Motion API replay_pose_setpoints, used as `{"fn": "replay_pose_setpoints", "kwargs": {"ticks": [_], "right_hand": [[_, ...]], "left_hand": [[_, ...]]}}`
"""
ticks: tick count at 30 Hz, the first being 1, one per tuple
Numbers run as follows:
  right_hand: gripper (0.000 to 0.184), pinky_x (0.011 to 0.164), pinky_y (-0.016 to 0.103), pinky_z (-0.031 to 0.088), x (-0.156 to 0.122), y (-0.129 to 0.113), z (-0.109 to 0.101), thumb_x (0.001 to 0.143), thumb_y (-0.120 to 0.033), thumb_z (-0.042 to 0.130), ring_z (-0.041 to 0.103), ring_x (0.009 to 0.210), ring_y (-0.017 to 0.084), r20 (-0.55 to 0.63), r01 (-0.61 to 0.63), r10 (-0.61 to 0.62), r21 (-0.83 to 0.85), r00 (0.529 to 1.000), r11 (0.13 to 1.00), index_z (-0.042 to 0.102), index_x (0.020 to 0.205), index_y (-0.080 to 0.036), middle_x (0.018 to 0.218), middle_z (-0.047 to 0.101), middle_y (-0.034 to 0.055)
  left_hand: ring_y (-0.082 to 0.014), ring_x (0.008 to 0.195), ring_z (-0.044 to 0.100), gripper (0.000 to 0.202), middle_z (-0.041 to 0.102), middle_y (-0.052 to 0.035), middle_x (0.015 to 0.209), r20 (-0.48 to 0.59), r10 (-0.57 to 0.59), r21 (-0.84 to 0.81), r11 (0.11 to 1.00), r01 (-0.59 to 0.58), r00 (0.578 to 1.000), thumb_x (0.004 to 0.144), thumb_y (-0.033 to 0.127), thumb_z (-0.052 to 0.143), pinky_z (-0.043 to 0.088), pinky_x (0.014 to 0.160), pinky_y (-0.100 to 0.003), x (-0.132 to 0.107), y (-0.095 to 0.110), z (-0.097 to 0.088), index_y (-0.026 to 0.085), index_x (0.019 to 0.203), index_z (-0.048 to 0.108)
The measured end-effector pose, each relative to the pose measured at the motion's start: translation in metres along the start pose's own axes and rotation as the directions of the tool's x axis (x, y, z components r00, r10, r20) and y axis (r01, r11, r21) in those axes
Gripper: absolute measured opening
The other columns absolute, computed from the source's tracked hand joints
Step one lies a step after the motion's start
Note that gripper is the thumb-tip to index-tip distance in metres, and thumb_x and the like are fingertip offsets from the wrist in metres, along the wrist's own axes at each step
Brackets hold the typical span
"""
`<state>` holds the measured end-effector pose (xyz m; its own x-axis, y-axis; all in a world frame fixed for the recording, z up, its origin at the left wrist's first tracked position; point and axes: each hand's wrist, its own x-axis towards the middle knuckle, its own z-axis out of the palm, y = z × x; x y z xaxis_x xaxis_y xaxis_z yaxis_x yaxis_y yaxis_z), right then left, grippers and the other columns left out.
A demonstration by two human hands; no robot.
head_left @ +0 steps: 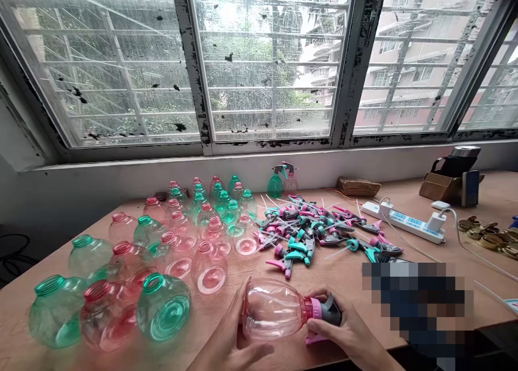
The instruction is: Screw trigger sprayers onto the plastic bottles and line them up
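Observation:
A clear pink plastic bottle [273,310] lies on its side near the table's front edge. My left hand [226,338] wraps round its base. My right hand [343,333] grips the grey and pink spray head [328,310] seated on the bottle's neck. Behind them lies a heap of loose spray heads [319,233] in pink, teal and grey. To the left stand several empty pink and green bottles [178,241] without heads. Two finished spray bottles [282,181] stand at the back by the wall.
A white power strip [408,221] with chargers and cables lies at the right. A blurred-out patch [416,301] covers something at the front right. A brown box [449,179], a flat woven item [358,186] and brass parts [485,233] sit further right. The wooden table [343,276] ends just below my hands.

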<state>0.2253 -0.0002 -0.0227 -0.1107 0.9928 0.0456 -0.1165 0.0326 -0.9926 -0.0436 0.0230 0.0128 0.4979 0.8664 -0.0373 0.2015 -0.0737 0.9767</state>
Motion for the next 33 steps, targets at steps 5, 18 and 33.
{"fn": "replay_pose_setpoints", "kwargs": {"ticks": [5, 18, 33], "right_hand": [[0.040, 0.067, 0.031, 0.061, 0.003, -0.002, 0.004, 0.070, -0.043, 0.088, 0.062, 0.078, 0.021, -0.069, 0.037, -0.037, 0.000, 0.997, 0.999, 0.069, 0.097, -0.020, 0.089, 0.067, 0.0025], [0.038, 0.061, 0.028, 0.058, -0.001, -0.004, 0.003, 0.077, -0.040, 0.085, 0.069, 0.060, 0.016, 0.030, -0.018, 0.017, 0.046, 0.999, 0.999, 0.062, 0.096, -0.017, 0.068, 0.071, -0.0008], [0.037, 0.060, 0.025, 0.054, -0.001, -0.009, 0.004, 0.075, -0.043, 0.085, 0.067, 0.059, 0.015, 0.013, -0.028, 0.028, 0.009, 1.000, 1.000, 0.064, 0.089, -0.015, 0.065, 0.072, -0.0005]], "left_hand": [[-0.0348, 0.125, 0.052, 0.101, 0.061, -0.0099, 0.126, -0.002, 0.005, -0.109, 0.994, -0.005, 1.000, 0.069, 0.064, 0.080, 0.044, 0.105, -0.039, 0.004, -0.006, -0.001, 0.023, 0.150, 0.036], [-0.0316, 0.140, 0.046, 0.098, 0.042, -0.0103, 0.159, -0.015, 0.127, 0.108, 0.986, -0.124, 0.992, 0.092, 0.047, 0.064, 0.026, 0.123, -0.042, 0.002, -0.020, -0.002, 0.029, 0.161, -0.004], [-0.0298, 0.136, 0.049, 0.087, 0.051, -0.0091, 0.150, -0.031, 0.128, 0.207, 0.971, -0.119, 0.991, 0.096, 0.041, 0.060, 0.033, 0.120, -0.042, -0.004, -0.019, -0.003, 0.032, 0.161, 0.003]]}}
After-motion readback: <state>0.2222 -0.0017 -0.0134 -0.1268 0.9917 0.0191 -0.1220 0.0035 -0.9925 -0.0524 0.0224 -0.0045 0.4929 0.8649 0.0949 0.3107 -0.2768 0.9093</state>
